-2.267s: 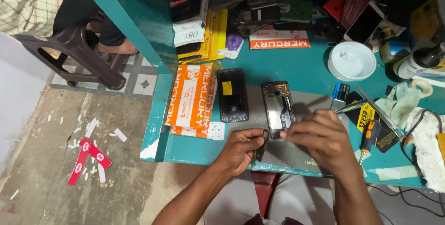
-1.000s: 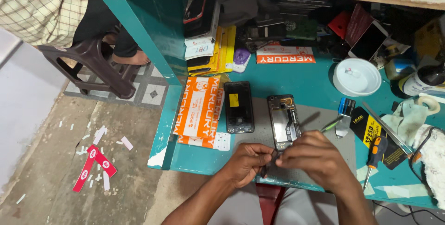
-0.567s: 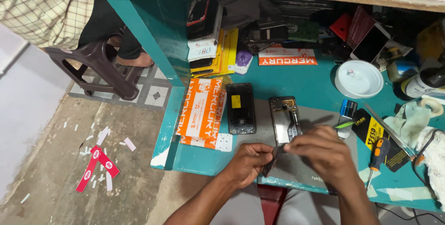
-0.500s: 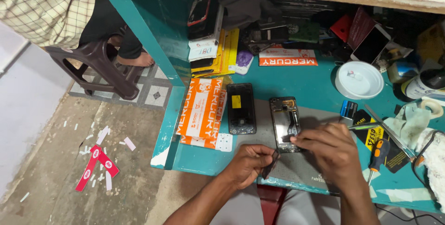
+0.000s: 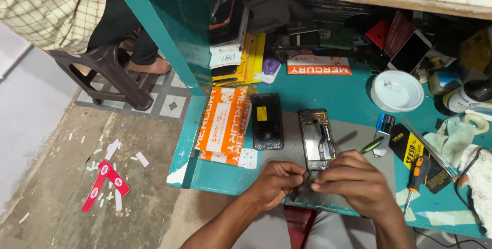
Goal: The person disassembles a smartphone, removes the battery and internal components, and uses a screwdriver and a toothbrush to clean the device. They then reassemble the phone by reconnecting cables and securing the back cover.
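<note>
Surface teal bench (image 5: 348, 87), cluttered | floor concrete (image 5: 77, 177) | hands (image 5: 328, 185) pinching small dark part (image 5: 302, 190)

A white bowl (image 5: 396, 91) sat on the teal counter (image 5: 353, 87); an orange packet (image 5: 221, 125) lay left; a screwdriver (image 5: 415, 177) right.

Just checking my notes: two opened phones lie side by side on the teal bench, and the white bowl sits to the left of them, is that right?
Not quite. The head view shows the white bowl to the right of the two opened phones, not the left. The phones do lie side by side on the teal bench.
</note>
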